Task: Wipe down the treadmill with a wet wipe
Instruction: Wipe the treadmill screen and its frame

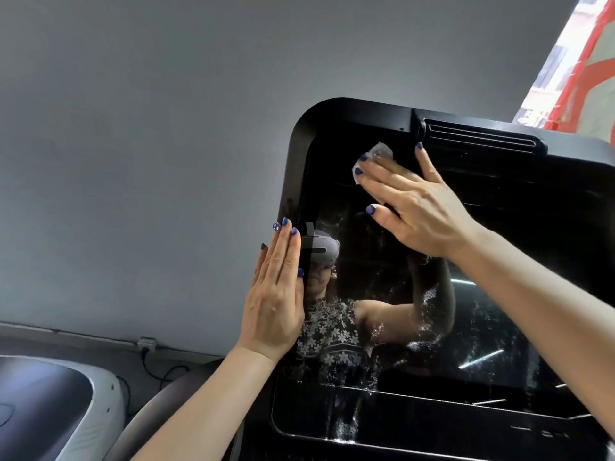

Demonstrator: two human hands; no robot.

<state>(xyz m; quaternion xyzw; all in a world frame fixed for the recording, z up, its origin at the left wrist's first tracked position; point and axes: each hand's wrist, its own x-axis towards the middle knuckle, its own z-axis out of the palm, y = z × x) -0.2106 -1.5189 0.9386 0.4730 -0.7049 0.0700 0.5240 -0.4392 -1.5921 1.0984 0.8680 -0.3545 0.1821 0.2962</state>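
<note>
The treadmill's black glossy console screen [499, 261] fills the right half of the view, tilted, with wet streaks and droplets across its lower part. My right hand [412, 201] lies flat with straight fingers near the screen's upper left corner, pressing a small white wet wipe [377, 154] against the glass; only the wipe's edge shows past the fingertips. My left hand [276, 294] rests flat, fingers straight and together, against the console's left edge.
A vent slot [479, 134] runs along the console's top. A grey wall is behind. At lower left stands another machine's white and dark housing [50, 410], with a wall socket [146, 344] and cables behind it. A curved grey handrail [173, 394] passes below my left forearm.
</note>
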